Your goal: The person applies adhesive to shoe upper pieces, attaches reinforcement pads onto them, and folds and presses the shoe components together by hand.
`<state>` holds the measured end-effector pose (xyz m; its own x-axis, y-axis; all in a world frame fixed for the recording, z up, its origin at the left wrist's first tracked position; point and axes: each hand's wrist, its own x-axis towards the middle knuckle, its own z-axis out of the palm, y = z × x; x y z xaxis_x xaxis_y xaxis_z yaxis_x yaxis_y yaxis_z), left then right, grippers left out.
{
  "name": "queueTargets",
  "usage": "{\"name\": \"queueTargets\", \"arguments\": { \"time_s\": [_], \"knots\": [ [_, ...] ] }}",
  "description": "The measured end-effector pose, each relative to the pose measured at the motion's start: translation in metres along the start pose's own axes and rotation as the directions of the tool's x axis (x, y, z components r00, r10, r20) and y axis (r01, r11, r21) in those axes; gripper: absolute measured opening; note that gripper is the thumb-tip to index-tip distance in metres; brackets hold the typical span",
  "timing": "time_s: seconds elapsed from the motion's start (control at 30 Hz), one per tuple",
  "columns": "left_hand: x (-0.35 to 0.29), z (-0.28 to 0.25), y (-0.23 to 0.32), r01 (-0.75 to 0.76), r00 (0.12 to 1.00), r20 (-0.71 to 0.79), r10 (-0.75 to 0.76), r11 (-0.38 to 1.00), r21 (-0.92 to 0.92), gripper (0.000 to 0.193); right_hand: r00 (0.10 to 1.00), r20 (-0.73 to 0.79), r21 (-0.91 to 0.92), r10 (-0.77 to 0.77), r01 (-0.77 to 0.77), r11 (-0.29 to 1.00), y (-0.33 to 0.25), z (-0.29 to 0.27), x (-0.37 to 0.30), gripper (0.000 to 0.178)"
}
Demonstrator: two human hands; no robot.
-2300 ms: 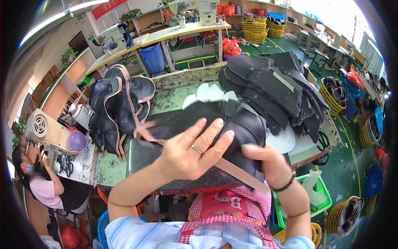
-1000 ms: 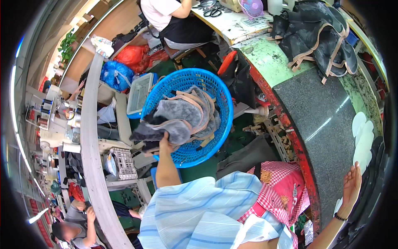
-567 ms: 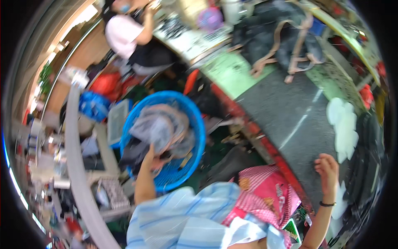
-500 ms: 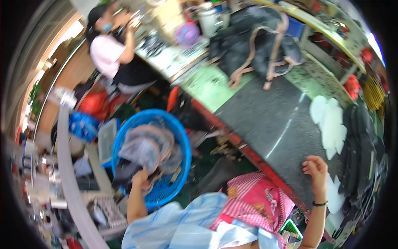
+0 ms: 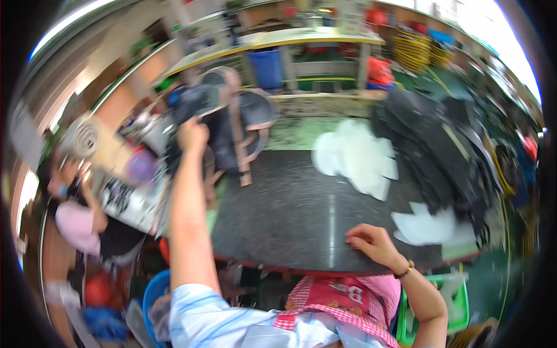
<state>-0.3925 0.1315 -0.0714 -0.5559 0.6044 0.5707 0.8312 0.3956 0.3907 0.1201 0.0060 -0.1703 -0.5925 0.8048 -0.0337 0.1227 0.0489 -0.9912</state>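
Observation:
My left hand (image 5: 193, 138) is stretched far forward to a pile of dark, flat cut pieces with pinkish-beige edges (image 5: 255, 110) at the back left of the table. Its fingers are curled at the pile's left side; motion blur hides exactly what lies between them. Over the table's front edge, my right hand (image 5: 374, 243) hovers with loosely bent fingers, thumb a little apart, and nothing visible in it. White cut sheets (image 5: 357, 159) lie beyond it, and another white sheet (image 5: 426, 223) is to its right.
A heap of black sheets (image 5: 432, 145) covers the table's right end. A blue basket (image 5: 152, 304) stands low at left, a green crate (image 5: 460, 298) at lower right. Another person (image 5: 81, 223) sits at the left bench. A shelf (image 5: 272, 39) runs behind the table.
My left hand has gone from the blue basket up to the dark pile on the table. The view has swung right, and my right hand stays near the table's front edge.

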Motion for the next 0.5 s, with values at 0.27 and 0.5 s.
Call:
{"name": "queueTargets", "arguments": {
  "time_s": [0.27, 0.5],
  "knots": [
    [-0.063, -0.071, 0.082, -0.389, 0.908, -0.121, 0.401, 0.702, -0.596, 0.031, 0.964, -0.242, -0.070, 0.106, -0.127, 0.990, -0.010, -0.065, -0.070, 0.016],
    [-0.250, -0.023, 0.130, -0.776, 0.211, 0.233, 0.949, 0.308, -0.550, 0.046, 0.801, -0.589, -0.496, -0.108, -0.253, 0.831, -0.026, -0.129, -0.082, 0.016]
  ]
}}
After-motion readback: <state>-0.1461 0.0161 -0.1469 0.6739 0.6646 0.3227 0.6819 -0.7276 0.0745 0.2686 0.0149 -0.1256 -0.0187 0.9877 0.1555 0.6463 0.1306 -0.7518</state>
